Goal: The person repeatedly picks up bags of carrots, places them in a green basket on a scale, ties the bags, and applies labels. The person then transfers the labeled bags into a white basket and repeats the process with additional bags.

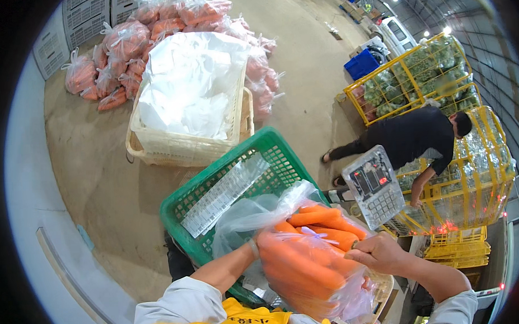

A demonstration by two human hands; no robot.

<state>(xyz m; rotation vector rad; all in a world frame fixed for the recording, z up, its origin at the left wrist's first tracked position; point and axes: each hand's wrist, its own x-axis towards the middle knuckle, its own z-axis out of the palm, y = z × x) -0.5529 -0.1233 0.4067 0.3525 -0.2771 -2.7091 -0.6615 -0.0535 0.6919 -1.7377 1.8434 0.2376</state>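
Before me is a clear plastic bag [286,195] full of orange carrots [325,217]. My left hand [259,242] reaches into the bag's left side, and its fingers are hidden by plastic and carrots. At the right edge of the bag, beside a carrot's stem end, my right hand [376,253] is closed on the plastic. A purple tie [315,236] lies across the carrots. Behind and left of the bag, a green plastic crate [280,146] holds strips of printed labels [224,195]. A weighing scale's display and keypad panel [374,187] stands beyond my right hand.
A cream crate [186,149] lined with white sheeting [192,78] stands ahead. Tied bags of carrots [124,42] are heaped behind it. To the right, a person in dark clothes [406,133] bends over yellow wire cages [454,202]. A blue crate [361,65] sits farther back.
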